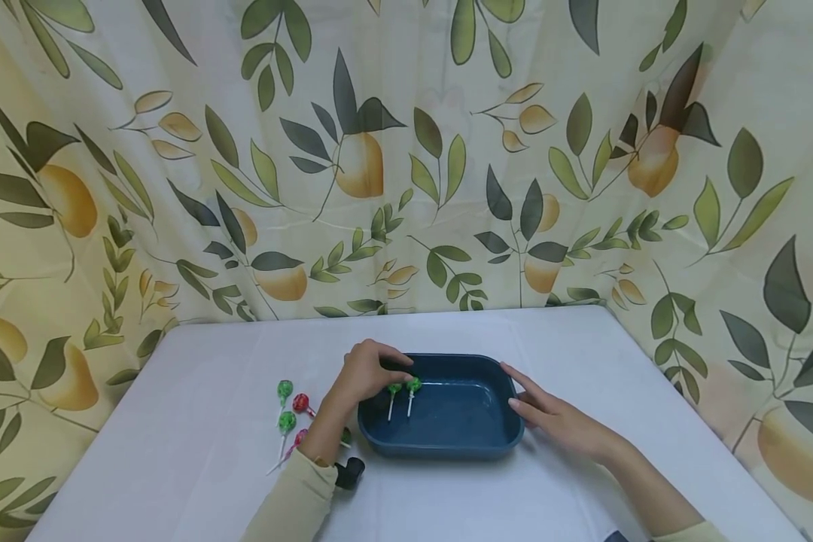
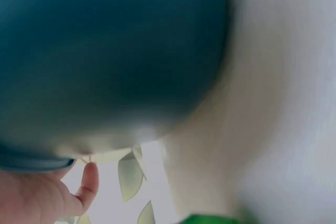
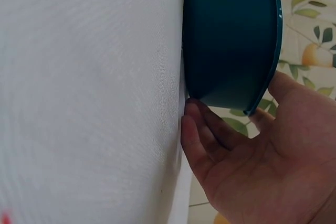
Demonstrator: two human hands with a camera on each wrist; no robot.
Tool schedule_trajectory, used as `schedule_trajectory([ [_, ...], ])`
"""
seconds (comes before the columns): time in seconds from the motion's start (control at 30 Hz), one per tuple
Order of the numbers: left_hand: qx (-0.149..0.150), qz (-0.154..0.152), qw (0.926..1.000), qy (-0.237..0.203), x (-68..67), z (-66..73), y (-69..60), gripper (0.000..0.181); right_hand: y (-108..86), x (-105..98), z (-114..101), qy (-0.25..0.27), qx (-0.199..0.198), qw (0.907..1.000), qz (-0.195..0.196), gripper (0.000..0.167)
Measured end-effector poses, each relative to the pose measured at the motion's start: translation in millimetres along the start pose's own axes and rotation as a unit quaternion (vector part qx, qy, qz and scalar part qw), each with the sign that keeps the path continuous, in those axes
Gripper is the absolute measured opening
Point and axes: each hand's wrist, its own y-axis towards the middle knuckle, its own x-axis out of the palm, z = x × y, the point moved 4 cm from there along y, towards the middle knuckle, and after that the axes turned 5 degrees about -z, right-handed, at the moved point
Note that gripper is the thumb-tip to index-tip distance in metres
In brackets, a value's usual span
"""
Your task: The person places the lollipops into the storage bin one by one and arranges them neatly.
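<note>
A dark blue rectangular dish [image 1: 447,453] sits on the table. My left hand [image 1: 369,373] reaches over its left end, thumb and forefinger apart beside the heads of two green lollipops [image 1: 415,385] in the dish; its other fingers are mostly hidden. In the left wrist view the dish's blurred wall [image 2: 115,40] covers much of the hand. At the right end, my right hand [image 1: 555,421] holds the dish, thumb at the rim and fingers against the outer side, as the right wrist view shows of the dish wall [image 3: 231,35].
Left of the dish lie several wrapped lollipops, among them a green lollipop [image 1: 287,421] and a red lollipop [image 1: 301,403], some partly behind the left forearm. A small black object [image 1: 350,473] shows at the left wrist. A fruit-patterned curtain [image 1: 406,188] hangs behind the white table [image 1: 196,452].
</note>
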Motion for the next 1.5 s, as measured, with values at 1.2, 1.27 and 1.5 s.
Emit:
schedule_trajectory([
  [1.2,-0.030,0.072,0.9969,-0.006,-53.5,-45.7,-49.6,0.023,-1.7,-1.8,-0.4,0.001,-0.011,0.9999,0.002,0.065],
  [1.27,-0.035,0.072,0.9968,-0.002,-58.9,-54.6,-54.6,0.024,-1.5,-1.3,-0.1,0.000,-0.012,0.9999,0.001,0.065],
  [1.5,-0.064,0.073,0.9952,0.000,-81.7,-84.7,-70.8,0.026,0.4,0.2,-0.6,-0.006,-0.010,0.9999,0.005,0.064],
])
